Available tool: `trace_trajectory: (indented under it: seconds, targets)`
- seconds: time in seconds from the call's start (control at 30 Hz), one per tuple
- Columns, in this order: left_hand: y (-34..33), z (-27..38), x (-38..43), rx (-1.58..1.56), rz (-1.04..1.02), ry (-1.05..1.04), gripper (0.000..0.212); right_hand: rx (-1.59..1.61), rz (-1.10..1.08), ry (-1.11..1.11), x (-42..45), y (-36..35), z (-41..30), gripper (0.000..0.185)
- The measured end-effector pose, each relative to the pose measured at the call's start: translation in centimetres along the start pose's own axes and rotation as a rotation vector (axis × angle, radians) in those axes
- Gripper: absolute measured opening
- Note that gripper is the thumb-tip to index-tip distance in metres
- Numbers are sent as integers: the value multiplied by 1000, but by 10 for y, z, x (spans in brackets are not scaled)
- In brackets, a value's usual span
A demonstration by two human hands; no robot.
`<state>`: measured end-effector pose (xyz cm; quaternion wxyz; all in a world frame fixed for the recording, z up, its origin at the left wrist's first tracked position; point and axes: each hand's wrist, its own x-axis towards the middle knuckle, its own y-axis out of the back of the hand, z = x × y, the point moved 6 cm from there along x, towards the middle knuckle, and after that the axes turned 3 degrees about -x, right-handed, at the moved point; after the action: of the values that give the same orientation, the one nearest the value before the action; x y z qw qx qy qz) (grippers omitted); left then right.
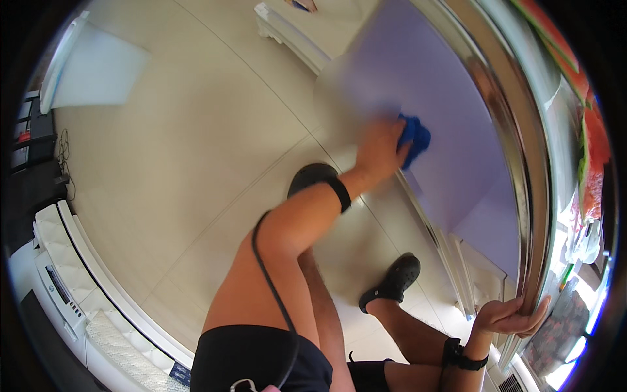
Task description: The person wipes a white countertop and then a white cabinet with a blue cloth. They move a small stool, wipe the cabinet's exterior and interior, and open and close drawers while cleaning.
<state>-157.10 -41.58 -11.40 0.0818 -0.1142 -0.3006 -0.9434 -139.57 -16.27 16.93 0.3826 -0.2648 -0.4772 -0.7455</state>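
Observation:
A crumpled blue cloth [415,139] is in my left hand [379,147], its fingers and thumb closed around it. My left arm reaches forward, with a black band on the wrist. The cloth lies against a smooth lavender panel [441,98] below the tabletop; a blur hides part of the area beside the hand. At lower right, my right hand [512,316] grips the table's edge [531,235], which has shiny metal trim and a brown band. Its fingers wrap around that edge near the corner. A black strap with a small device circles my right wrist.
Two black clogs [394,279] stand on the beige tiled floor [205,147]. Watermelon imagery [595,166] shows on the tabletop. An HP printer [56,289] is beside a white tufted surface [103,274] at lower left. Loose cables [64,161] lie at left; a white ledge [291,36] extends above.

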Motion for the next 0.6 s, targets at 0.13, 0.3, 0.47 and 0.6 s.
trace_trajectory:
  seconds: [0.13, 0.3, 0.47, 0.6]
  targets:
    - [19, -40, 57, 93, 41, 84, 35, -83, -78, -2, 0, -1, 2, 48]
    - [3, -21, 45, 228, 359, 51, 41, 4, -119, -5, 4, -4, 1, 53]
    - [-50, 36, -17, 420, -50, -202, 43, 29, -133, -8, 13, -3, -26, 57]
    - [-92, 90, -48, 163, -407, -488, 36, 3, -130, -2, 17, -5, -40, 58]
